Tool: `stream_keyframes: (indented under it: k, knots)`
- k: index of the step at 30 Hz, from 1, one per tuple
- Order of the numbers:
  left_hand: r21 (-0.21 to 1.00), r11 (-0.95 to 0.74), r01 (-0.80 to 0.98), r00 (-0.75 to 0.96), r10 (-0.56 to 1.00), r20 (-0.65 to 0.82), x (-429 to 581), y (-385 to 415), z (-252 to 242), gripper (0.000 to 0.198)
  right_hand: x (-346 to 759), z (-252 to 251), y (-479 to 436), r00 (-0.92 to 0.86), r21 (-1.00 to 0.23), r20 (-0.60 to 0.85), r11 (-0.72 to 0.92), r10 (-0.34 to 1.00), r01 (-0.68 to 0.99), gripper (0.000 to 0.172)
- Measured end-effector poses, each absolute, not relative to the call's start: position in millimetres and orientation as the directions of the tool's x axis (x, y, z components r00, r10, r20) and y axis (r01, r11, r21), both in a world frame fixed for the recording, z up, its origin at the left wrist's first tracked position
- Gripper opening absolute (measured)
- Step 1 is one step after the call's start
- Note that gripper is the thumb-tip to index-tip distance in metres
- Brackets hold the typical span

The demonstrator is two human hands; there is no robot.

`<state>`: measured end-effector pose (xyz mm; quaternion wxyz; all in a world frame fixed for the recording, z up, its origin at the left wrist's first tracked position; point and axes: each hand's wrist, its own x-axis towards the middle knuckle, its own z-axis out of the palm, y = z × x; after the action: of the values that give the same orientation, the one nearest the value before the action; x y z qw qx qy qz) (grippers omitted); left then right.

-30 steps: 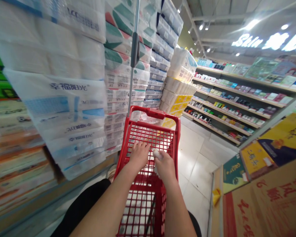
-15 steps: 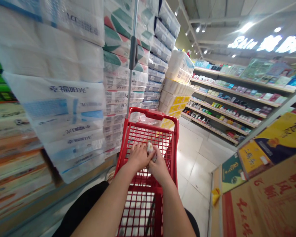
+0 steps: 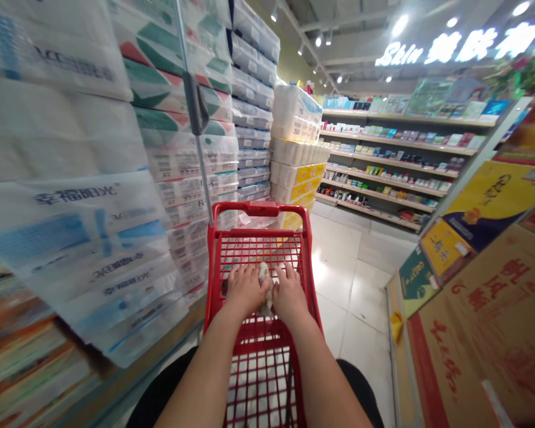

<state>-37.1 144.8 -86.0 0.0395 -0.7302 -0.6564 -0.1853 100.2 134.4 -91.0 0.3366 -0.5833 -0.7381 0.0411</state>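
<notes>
My left hand (image 3: 246, 291) lies palm down over the red mesh of a shopping cart (image 3: 214, 261), its fingers spread forward. Against its thumb is a small, whitish crumpled bundle (image 3: 266, 306) that looks like wrapped plastic or tissue; its contents cannot be made out. On the bundle's other side, my right hand (image 3: 289, 294) is also palm down, fingers stretched out and apart, the thumb side close to the bundle. Both palms are hidden from above.
Stacked packs of tissue paper (image 3: 71, 202) line the left, with a metal pole (image 3: 204, 166) before them. Cardboard boxes (image 3: 485, 321) stand close on the right. Pale tile floor (image 3: 339, 279) runs ahead to shelves of small goods (image 3: 392, 160).
My right hand has moved off the bundle, spreading its fingers to the right; before, both hands met around it. The view has swung right and the left stacks have slid leftward.
</notes>
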Motion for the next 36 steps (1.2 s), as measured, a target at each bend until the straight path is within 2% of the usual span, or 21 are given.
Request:
stream_keyframes:
  k: [5,10,12,14,17,19,21,27,30,32,36]
  knots:
    - [0.158,-0.120,0.980,0.056,0.931,0.361,-33,143,-83,0.043,104,-93,141,-0.074,-0.537,0.470,0.352,0.879,0.767,0.047]
    - [0.167,-0.030,0.985,-0.082,0.776,0.625,-39,133,-66,0.038,110,-91,146,0.029,-0.616,0.546,0.378,0.837,0.691,0.037]
    - [0.190,0.003,0.982,-0.130,0.742,0.658,-40,130,-62,0.043,111,-89,146,0.063,-0.647,0.568,0.397,0.821,0.651,0.035]
    - [0.172,-0.002,0.985,-0.103,0.792,0.602,-37,128,-64,0.049,111,-88,147,0.090,-0.668,0.584,0.415,0.807,0.618,0.034]
    - [0.084,-0.108,0.991,0.059,0.891,0.450,-26,127,-74,0.053,112,-89,148,0.095,-0.674,0.593,0.429,0.800,0.601,0.034]
    - [0.052,-0.200,0.978,0.165,0.907,0.388,-21,128,-79,0.052,112,-90,148,0.083,-0.669,0.591,0.430,0.802,0.606,0.033]
    - [0.059,-0.238,0.969,0.200,0.907,0.370,-22,130,-80,0.049,113,-91,148,0.074,-0.663,0.586,0.425,0.807,0.617,0.033]
    - [0.173,-0.119,0.978,0.036,0.908,0.418,-32,134,-73,0.042,112,-91,146,0.056,-0.666,0.563,0.413,0.824,0.622,0.033]
    - [0.244,-0.239,0.940,0.141,0.922,0.360,-32,132,-71,0.040,112,-91,148,0.056,-0.678,0.558,0.417,0.828,0.606,0.030]
    - [0.267,-0.262,0.928,0.162,0.925,0.344,-36,133,-71,0.040,112,-92,149,0.059,-0.684,0.557,0.417,0.829,0.599,0.029]
    - [0.302,-0.023,0.953,-0.116,0.893,0.434,-44,138,-72,0.038,112,-93,151,0.054,-0.673,0.568,0.426,0.821,0.604,0.032]
